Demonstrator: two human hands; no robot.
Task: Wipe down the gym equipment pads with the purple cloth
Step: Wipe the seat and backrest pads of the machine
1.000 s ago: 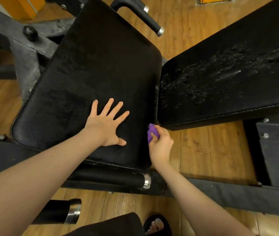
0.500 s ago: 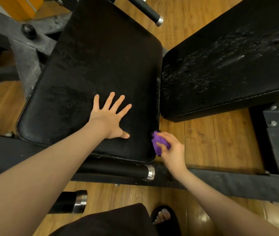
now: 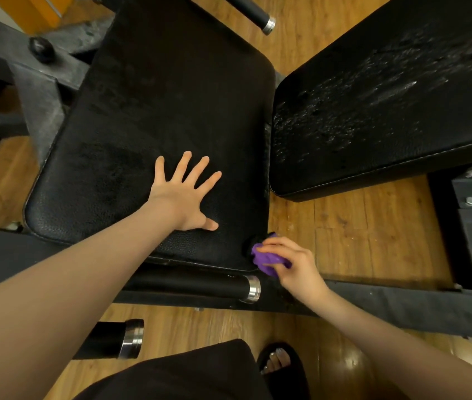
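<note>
Floor: wood planks (image 3: 353, 232) under the machine's grey frame (image 3: 402, 307).
Seat pad (image 3: 171, 105): your left hand (image 3: 184, 197) lies flat on it, fingers straight and spread.
Cloth (image 3: 266, 258): bunched in your right hand (image 3: 295, 265), fingers curled round it, against the seat pad's near right corner.
Handling: soft, light, crushable; keep it wadded in the palm.
Back pad (image 3: 387, 105): speckled with droplets or residue, likely unwiped.
Containers: none visible.
</note>
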